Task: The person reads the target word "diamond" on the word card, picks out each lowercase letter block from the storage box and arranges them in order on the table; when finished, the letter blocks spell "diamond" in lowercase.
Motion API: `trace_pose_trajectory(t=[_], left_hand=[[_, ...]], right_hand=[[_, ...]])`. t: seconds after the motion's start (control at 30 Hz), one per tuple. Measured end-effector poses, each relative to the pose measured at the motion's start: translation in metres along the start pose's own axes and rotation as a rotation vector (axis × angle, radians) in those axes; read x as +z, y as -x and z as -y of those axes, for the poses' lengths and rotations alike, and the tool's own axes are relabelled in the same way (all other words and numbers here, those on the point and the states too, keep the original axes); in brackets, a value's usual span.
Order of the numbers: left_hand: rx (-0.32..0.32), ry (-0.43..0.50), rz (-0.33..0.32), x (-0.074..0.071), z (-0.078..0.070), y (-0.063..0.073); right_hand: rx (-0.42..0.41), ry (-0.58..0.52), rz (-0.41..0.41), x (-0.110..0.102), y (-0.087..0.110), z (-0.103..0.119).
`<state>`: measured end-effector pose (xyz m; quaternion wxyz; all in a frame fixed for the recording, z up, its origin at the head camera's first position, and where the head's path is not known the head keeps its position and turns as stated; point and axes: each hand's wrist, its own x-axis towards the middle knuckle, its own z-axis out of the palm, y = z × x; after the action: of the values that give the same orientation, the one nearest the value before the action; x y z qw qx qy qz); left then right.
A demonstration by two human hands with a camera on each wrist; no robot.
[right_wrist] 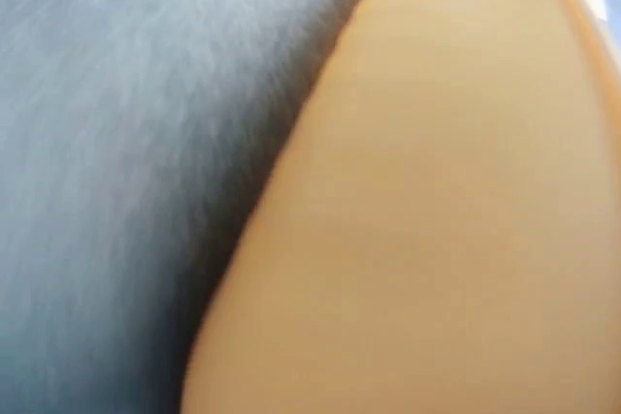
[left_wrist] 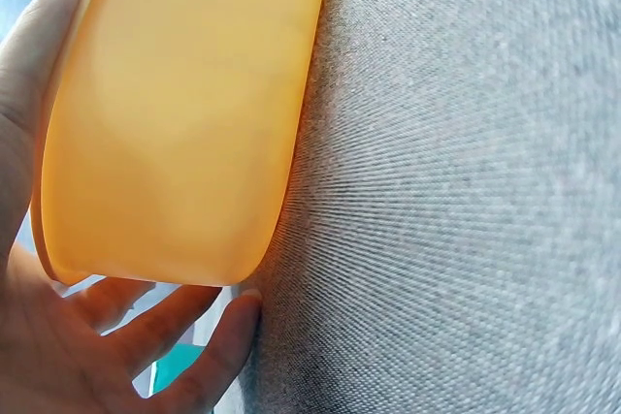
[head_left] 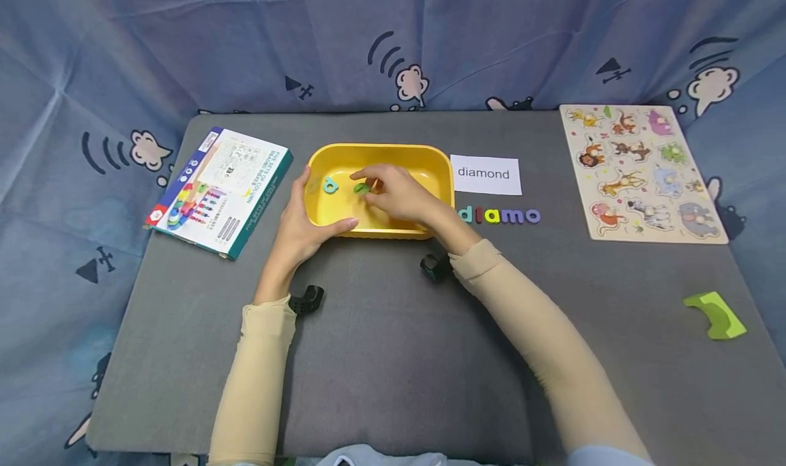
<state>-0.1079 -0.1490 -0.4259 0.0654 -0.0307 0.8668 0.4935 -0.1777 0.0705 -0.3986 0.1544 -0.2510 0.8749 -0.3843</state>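
Observation:
My left hand (head_left: 299, 228) holds the yellow plastic tray (head_left: 381, 234) at its left end, thumb over the front rim and fingers round the side. In the left wrist view, fingers (left_wrist: 209, 351) lie along the tray's outer wall. My right hand (head_left: 399, 192) reaches into the tray, thumb and index finger parted around a green letter (head_left: 361, 188). A teal letter d (head_left: 330, 185) lies on the tray floor to the left. In the right wrist view, the tray wall (right_wrist: 417, 201) fills much of the blurred picture and the right hand's fingers are hidden.
Right of the tray, a white card (head_left: 485, 175) reads "diamond". Below it stands a row of coloured letters (head_left: 512, 216) spelling "diamo". A boxed toy set (head_left: 220, 190) lies left, an animal puzzle board (head_left: 645, 172) right, and a green curved block (head_left: 716, 315) near the right edge.

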Motion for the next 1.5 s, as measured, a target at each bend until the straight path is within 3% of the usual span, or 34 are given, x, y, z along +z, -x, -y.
trace_pose_trajectory(t=[0.3, 0.43, 0.57, 0.87, 1.13, 1.3, 1.5], left_hand=[[0.006, 0.021, 0.003, 0.001, -0.002, 0.001], [0.007, 0.012, 0.0, 0.001, 0.0, 0.001], [0.01, 0.012, -0.002, 0.001, 0.002, 0.001], [0.012, 0.006, 0.006, 0.0, 0.001, 0.002], [0.011, 0.011, 0.003, 0.001, 0.001, 0.001], [0.01, 0.008, 0.003, 0.001, 0.002, 0.001], [0.006, 0.005, 0.006, 0.0, 0.001, 0.002]], right_hand=[[-0.034, -0.16, -0.179, -0.039, 0.039, -0.006], [-0.035, -0.25, -0.208, -0.056, 0.058, -0.011], [0.004, -0.254, -0.238, -0.068, 0.075, -0.02], [0.038, -0.095, -0.301, -0.09, 0.111, -0.039], [0.114, 0.106, -0.395, -0.117, 0.149, -0.076], [0.213, 0.222, -0.382, -0.134, 0.174, -0.104], [0.274, 0.344, -0.325, -0.144, 0.19, -0.13]])
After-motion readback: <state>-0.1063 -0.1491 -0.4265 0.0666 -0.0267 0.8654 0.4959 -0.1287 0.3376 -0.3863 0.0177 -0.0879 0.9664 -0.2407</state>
